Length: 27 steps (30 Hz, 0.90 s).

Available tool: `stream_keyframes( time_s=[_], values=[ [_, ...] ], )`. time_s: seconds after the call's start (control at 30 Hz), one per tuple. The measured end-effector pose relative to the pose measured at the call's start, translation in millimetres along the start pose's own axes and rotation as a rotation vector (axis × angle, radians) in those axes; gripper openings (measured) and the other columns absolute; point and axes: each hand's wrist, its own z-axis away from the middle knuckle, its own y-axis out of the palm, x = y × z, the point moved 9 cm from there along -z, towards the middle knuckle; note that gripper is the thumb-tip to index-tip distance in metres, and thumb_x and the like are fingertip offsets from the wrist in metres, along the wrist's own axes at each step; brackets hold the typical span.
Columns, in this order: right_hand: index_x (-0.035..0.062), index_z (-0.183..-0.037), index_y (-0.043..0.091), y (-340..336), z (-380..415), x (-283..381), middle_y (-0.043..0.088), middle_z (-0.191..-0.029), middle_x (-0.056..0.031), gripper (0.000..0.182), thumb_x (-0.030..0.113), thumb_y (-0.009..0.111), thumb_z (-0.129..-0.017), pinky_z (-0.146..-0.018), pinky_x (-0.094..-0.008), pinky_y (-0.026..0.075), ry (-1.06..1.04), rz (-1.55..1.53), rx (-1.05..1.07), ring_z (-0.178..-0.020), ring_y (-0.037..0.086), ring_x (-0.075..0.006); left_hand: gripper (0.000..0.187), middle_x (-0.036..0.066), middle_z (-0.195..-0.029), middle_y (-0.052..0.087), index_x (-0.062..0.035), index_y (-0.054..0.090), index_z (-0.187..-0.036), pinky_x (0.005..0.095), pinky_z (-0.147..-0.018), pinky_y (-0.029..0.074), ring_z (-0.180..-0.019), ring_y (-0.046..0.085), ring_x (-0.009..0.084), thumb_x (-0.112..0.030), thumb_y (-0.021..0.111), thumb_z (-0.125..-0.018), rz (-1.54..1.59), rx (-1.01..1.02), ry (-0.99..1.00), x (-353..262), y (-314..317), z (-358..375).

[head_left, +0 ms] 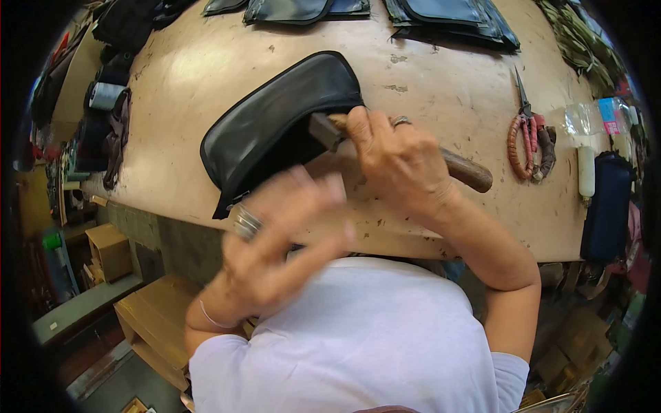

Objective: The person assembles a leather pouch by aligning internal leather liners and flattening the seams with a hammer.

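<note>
My right hand (399, 151) is wrapped round a hammer (469, 171) near its head, with the dark wooden handle sticking out behind toward the right. The hammer's metal head lies at the near edge of a black pouch (282, 117), which rests on the table with its trimmed rim curving around it. In front of the pouch's lower corner is my left hand (279, 230), smeared by motion. Its fingers are stretched and apart, and nothing shows in them.
Stacks of black pouches (447, 20) lie along the far side of the table (413, 76). Scissors with wrapped handles (525, 131) lie at the right, near a clear plastic bottle (585, 118) and a white squeeze bottle (586, 172). Thread spools (107, 96) stand at the left edge.
</note>
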Motion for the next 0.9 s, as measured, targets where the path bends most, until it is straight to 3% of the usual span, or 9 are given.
stream_keyframes(
  time_s=[0.03, 0.07, 0.17, 0.27, 0.4, 0.5, 0.6, 0.7, 0.9],
  values=[
    [-0.0015, -0.092, 0.050, 3, 0, -6, 0.056, -0.070, -0.0103, 0.017, 0.010, 0.051, -0.079, -0.051, -0.0297, 0.046, 0.034, -0.080, 0.052, -0.060, 0.060, -0.0208, 0.028, 0.016, -0.120, 0.051, -0.0088, 0.066, -0.089, 0.0374, -0.086, 0.045, -0.103, 0.052, 0.0379, 0.000, 0.066, -0.062, -0.418, -0.026, 0.008, 11, -1, -8],
    [-0.0006, -0.093, 0.049, 4, -1, -13, 0.057, -0.072, -0.0117, 0.017, 0.009, 0.051, -0.079, -0.053, -0.0320, 0.047, 0.071, -0.158, 0.103, -0.063, 0.061, -0.0233, 0.031, 0.014, -0.125, 0.047, -0.0093, 0.064, -0.095, 0.0383, -0.087, 0.044, -0.103, 0.052, 0.0352, 0.003, 0.059, -0.067, -0.540, 0.033, -0.088, 33, 4, -18],
    [0.0011, -0.095, 0.047, 8, 10, -36, 0.058, -0.077, -0.0149, 0.016, 0.008, 0.050, -0.080, -0.056, -0.0374, 0.048, 0.169, -0.292, 0.141, -0.068, 0.061, -0.0288, 0.046, 0.012, -0.129, 0.045, -0.0117, 0.058, -0.110, 0.0380, -0.089, 0.043, -0.106, 0.052, 0.0330, 0.008, 0.049, -0.069, -0.348, 0.309, -0.204, 101, 47, -21],
    [0.0016, -0.097, 0.046, 6, 21, -62, 0.058, -0.081, -0.0159, 0.016, 0.008, 0.049, -0.082, -0.057, -0.0392, 0.048, 0.264, -0.276, 0.173, -0.069, 0.060, -0.0307, 0.061, 0.011, -0.130, 0.044, -0.0135, 0.048, -0.123, 0.0388, -0.088, 0.042, -0.107, 0.051, 0.0318, 0.012, 0.042, -0.068, -0.078, 0.348, -0.173, 99, 55, -45],
    [0.0012, -0.098, 0.049, -16, 21, -74, 0.058, -0.077, -0.0173, 0.019, 0.012, 0.053, -0.083, -0.058, -0.0408, 0.045, 0.291, -0.226, 0.107, -0.067, 0.058, -0.0343, 0.069, 0.012, -0.126, 0.047, -0.0138, 0.042, -0.128, 0.0395, -0.090, 0.041, -0.104, 0.051, 0.0343, 0.013, 0.039, -0.065, 0.027, 0.274, -0.162, 104, 66, -59],
    [0.0019, -0.097, 0.052, -18, 27, -79, 0.059, -0.077, -0.0175, 0.019, 0.014, 0.057, -0.082, -0.057, -0.0408, 0.045, 0.317, -0.193, 0.134, -0.066, 0.057, -0.0358, 0.069, 0.013, -0.121, 0.052, -0.0147, 0.041, -0.129, 0.0382, -0.090, 0.041, -0.103, 0.052, 0.0338, 0.012, 0.040, -0.066, 0.022, 0.385, -0.248, 108, 74, -59],
    [0.0027, -0.096, 0.053, -24, 29, -83, 0.060, -0.078, -0.0168, 0.019, 0.014, 0.058, -0.082, -0.057, -0.0399, 0.045, 0.324, -0.162, 0.103, -0.067, 0.058, -0.0345, 0.066, 0.015, -0.115, 0.055, -0.0145, 0.042, -0.129, 0.0375, -0.089, 0.041, -0.099, 0.053, 0.0331, 0.011, 0.039, -0.068, -0.031, 0.253, -0.117, 94, 79, -58],
    [0.0033, -0.097, 0.053, -19, 38, -84, 0.060, -0.078, -0.0158, 0.021, 0.015, 0.059, -0.081, -0.057, -0.0391, 0.046, 0.331, -0.175, 0.086, -0.067, 0.059, -0.0329, 0.062, 0.016, -0.111, 0.057, -0.0144, 0.046, -0.127, 0.0368, -0.089, 0.041, -0.098, 0.055, 0.0315, 0.009, 0.039, -0.070, 0.168, 0.204, -0.283, 102, 82, -58],
    [0.0042, -0.099, 0.054, -24, 38, -92, 0.061, -0.079, -0.0135, 0.021, 0.016, 0.058, -0.082, -0.056, -0.0387, 0.047, 0.337, -0.129, -0.016, -0.067, 0.060, -0.0315, 0.060, 0.015, -0.111, 0.058, -0.0144, 0.051, -0.123, 0.0348, -0.090, 0.040, -0.098, 0.055, 0.0291, 0.009, 0.039, -0.069, 0.098, -0.016, -0.256, 101, 92, -75]
  ],
)
